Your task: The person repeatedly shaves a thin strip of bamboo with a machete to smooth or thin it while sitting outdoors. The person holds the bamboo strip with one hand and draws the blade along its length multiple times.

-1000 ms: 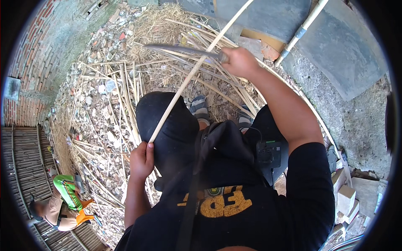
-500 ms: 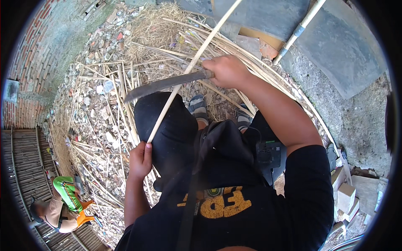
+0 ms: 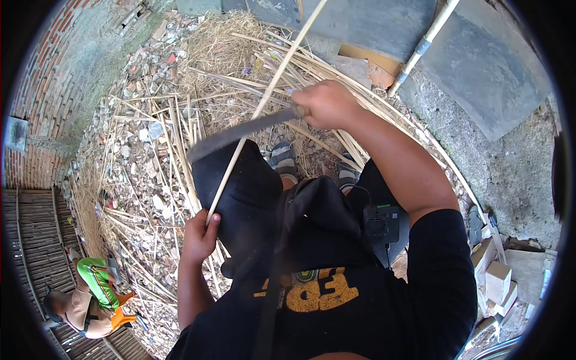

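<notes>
My left hand [image 3: 200, 236] grips the lower end of a long pale bamboo stick [image 3: 268, 96] that slants up to the top of the view. My right hand [image 3: 327, 103] holds the handle of a long dark machete [image 3: 240, 133], whose blade lies across the stick about midway along it. Below the stick is my dark-clad knee [image 3: 243, 192]. My sandalled feet [image 3: 283, 157] stand among the cut cane.
Split bamboo strips and rubble [image 3: 150, 150] cover the ground. A brick wall [image 3: 42, 90] curves at left. Grey concrete slabs [image 3: 480, 66] and a white pole [image 3: 420, 48] lie at top right. Another person [image 3: 90, 297] in green crouches at lower left. Small boxes [image 3: 498, 279] sit at right.
My right hand has brought the machete down and toward me along the stick. The left hand and the stick have stayed in place.
</notes>
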`<state>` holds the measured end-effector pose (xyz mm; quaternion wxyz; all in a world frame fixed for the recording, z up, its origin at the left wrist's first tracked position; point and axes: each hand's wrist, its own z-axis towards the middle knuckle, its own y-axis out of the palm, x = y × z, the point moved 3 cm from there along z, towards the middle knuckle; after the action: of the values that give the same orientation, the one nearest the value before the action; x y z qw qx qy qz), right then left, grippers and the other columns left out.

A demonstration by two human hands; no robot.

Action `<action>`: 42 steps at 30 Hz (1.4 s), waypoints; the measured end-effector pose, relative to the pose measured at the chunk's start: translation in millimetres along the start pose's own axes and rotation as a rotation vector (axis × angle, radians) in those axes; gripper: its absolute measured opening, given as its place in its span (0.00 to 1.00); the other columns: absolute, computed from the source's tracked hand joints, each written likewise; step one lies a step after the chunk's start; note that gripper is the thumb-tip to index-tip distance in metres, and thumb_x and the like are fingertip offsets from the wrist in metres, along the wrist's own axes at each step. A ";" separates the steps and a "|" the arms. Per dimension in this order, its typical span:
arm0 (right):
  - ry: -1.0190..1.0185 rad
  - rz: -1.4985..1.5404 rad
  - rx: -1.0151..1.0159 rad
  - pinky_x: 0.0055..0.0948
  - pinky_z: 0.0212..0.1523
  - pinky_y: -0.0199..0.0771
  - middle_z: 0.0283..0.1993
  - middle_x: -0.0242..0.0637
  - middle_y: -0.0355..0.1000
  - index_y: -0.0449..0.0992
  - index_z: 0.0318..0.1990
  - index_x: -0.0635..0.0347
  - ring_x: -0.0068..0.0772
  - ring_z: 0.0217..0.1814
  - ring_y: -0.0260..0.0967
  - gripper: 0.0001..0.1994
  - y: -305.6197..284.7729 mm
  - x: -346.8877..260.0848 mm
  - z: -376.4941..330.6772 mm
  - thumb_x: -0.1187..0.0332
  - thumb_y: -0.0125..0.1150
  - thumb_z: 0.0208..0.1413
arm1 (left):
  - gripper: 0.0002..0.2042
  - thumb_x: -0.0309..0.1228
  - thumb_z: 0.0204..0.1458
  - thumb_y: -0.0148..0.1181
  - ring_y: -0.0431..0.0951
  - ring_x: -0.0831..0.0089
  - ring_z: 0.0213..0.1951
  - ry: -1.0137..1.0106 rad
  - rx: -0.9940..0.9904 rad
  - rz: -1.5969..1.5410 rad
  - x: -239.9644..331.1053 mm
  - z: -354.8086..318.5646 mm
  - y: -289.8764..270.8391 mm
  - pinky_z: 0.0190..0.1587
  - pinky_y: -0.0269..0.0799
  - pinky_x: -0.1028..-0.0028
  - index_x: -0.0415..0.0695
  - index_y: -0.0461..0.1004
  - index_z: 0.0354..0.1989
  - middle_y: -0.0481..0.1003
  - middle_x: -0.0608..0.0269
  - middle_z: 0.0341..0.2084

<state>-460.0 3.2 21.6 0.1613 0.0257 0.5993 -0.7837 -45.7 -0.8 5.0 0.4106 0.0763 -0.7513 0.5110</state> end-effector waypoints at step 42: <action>0.194 0.133 -0.240 0.50 0.39 0.76 0.30 0.43 0.77 0.76 0.37 0.54 0.52 0.37 0.77 0.11 15.4 -6.8 9.0 0.65 0.66 0.45 | 0.16 0.41 0.68 0.47 0.76 0.39 0.24 -0.023 0.132 0.544 16.4 -9.6 11.4 0.26 0.68 0.46 0.43 0.66 0.31 0.74 0.43 0.21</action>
<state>-447.8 -7.3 11.4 0.1561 0.1211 0.6984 -0.6879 -57.3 17.5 9.7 0.2441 -0.0957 -0.7140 0.6492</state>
